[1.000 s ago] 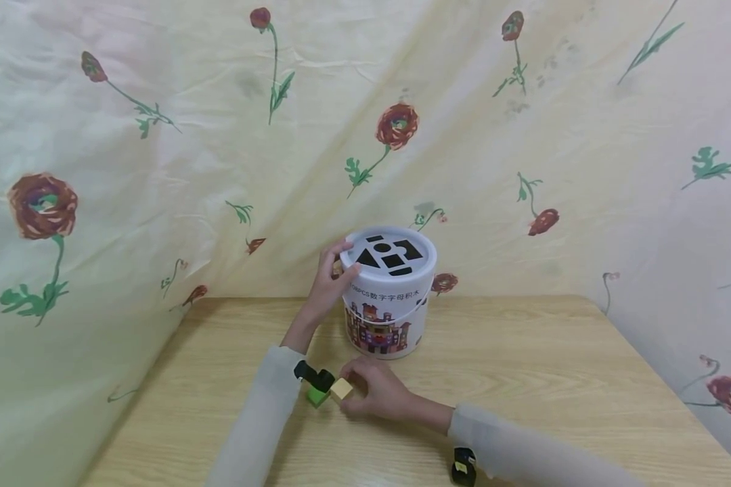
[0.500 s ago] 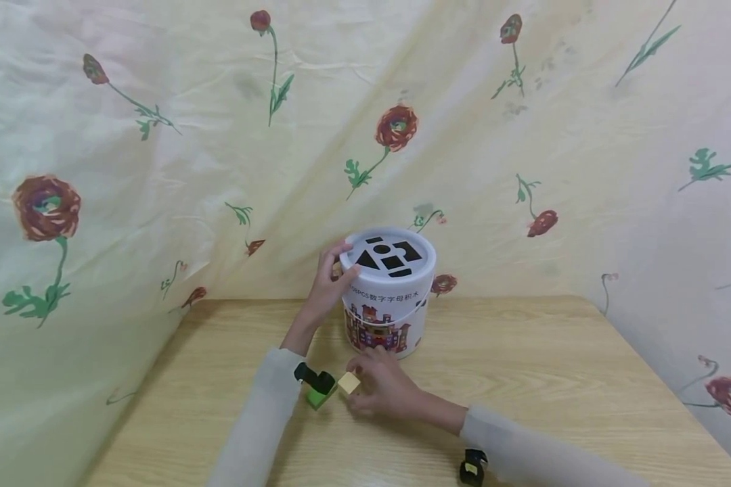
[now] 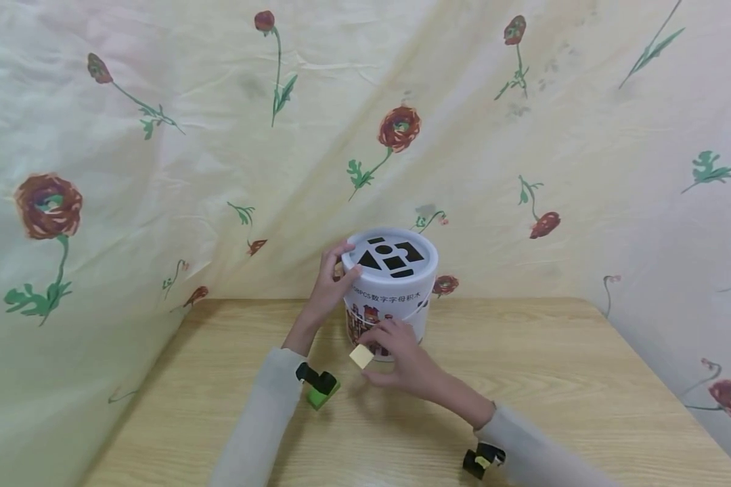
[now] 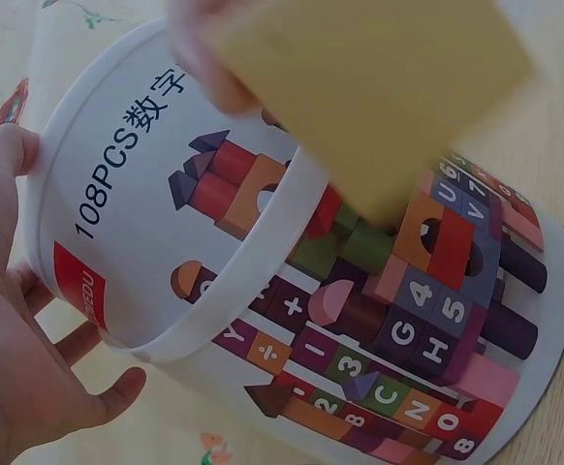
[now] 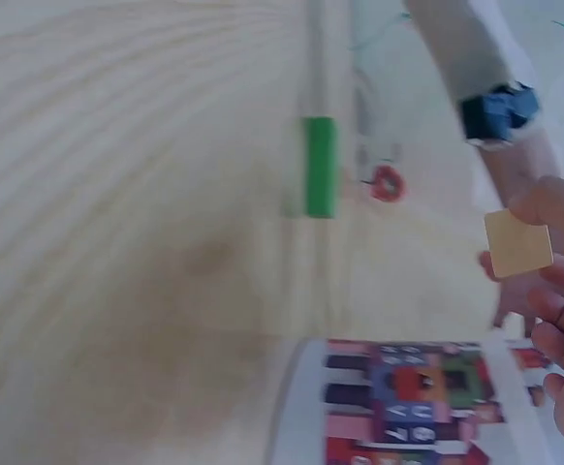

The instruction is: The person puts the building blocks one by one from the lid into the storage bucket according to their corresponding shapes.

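A white lidded bucket [image 3: 424,297] printed with building blocks stands at the back of the table. Its lid [image 3: 396,237] has several dark shaped holes. My left hand [image 3: 329,281] grips the bucket's left side near the rim; in the left wrist view, some fingers of this hand [image 4: 15,358] go behind the bucket. With thumb and fingers my right hand [image 3: 405,358] pinches a pale yellow block [image 3: 362,356], square-faced, raised before the bucket's lower front. Close up in the left wrist view, that block [image 4: 389,87] hides part of the printed picture.
A green block [image 3: 324,395] lies on the wooden table [image 3: 524,379], partly covered by the black band [image 3: 317,379] on my left wrist. A second black band [image 3: 484,460] sits on the right wrist. Behind the table hangs a flowered cloth [image 3: 493,169].
My right hand has risen and moved rightward with the yellow block, away from the green block and up in front of the bucket. The left hand stays on the bucket.
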{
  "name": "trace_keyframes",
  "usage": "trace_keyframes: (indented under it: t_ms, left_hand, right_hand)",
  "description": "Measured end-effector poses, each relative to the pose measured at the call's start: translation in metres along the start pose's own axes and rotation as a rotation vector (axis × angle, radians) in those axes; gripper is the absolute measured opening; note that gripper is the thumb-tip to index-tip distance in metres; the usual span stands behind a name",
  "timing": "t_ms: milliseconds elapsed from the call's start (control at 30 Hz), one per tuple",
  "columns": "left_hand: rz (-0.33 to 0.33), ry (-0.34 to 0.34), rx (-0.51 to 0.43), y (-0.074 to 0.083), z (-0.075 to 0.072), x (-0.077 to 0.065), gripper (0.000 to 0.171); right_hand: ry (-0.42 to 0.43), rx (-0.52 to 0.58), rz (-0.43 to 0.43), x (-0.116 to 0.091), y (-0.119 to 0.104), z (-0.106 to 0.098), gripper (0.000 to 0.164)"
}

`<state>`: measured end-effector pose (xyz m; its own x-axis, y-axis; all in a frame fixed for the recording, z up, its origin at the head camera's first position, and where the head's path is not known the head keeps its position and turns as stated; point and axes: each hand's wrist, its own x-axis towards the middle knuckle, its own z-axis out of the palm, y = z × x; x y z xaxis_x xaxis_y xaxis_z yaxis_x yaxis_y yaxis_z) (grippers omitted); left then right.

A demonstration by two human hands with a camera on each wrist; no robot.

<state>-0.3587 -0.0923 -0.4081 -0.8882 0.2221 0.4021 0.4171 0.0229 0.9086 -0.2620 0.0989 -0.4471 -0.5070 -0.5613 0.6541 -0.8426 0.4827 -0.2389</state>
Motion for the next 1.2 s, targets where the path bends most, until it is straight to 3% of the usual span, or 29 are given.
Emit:
trace_keyframes:
  t_ms: [200, 667, 933, 1200]
  left_hand:
    - [0.001, 0.012, 0.025, 0.0, 0.0, 0.0, 0.058]
    - [-0.018, 0.017, 0.052, 0.001, 0.0, -0.001, 0.058]
    - [-0.023, 0.008, 0.047, 0.001, 0.0, 0.0, 0.059]
    - [-0.03, 0.01, 0.048, 0.001, 0.0, 0.0, 0.056]
  right_hand:
    - [0.073, 0.036, -0.038, 0.013, 0.001, -0.021, 0.045]
    - [0.2, 0.042, 0.002, 0.046, 0.012, -0.07, 0.047]
    - [0.235, 0.089, 0.134, 0.076, 0.03, -0.092, 0.047]
    - [0.226, 0.108, 0.246, 0.094, 0.058, -0.092, 0.045]
